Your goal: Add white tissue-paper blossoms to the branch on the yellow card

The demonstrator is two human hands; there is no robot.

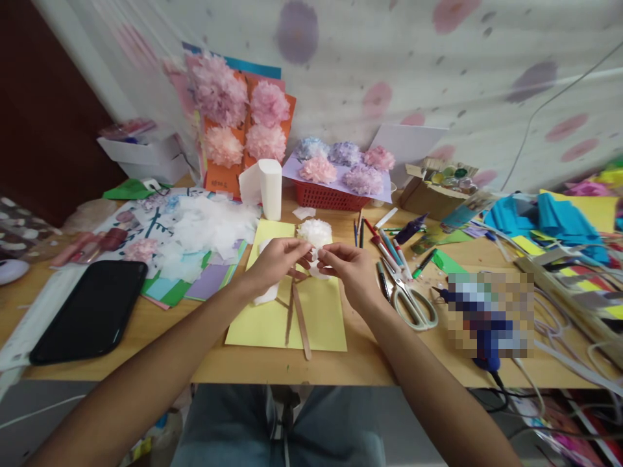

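Note:
My left hand (285, 259) and my right hand (346, 269) meet over a yellow sheet of paper (243, 324). Both are closed in a pinch, fingertips on a small white piece of tissue paper (315, 251) between them. Just behind the fingertips is a fluffy white paper flower (315, 231); whether it joins the pinched piece I cannot tell. A wooden craft stick (300, 321) lies on the yellow sheet below my hands, its lower end past the sheet's edge. Partly behind my left hand, a white folded piece (267, 293) rests on the sheet.
Scissors (415, 305), markers and a blue glue gun (488, 347), partly blurred out, lie to the right. On the left are a black tablet (92, 308) and white tissue sheets (209, 224). A red basket (321, 196) under paper flowers and a white bottle (270, 188) stand behind.

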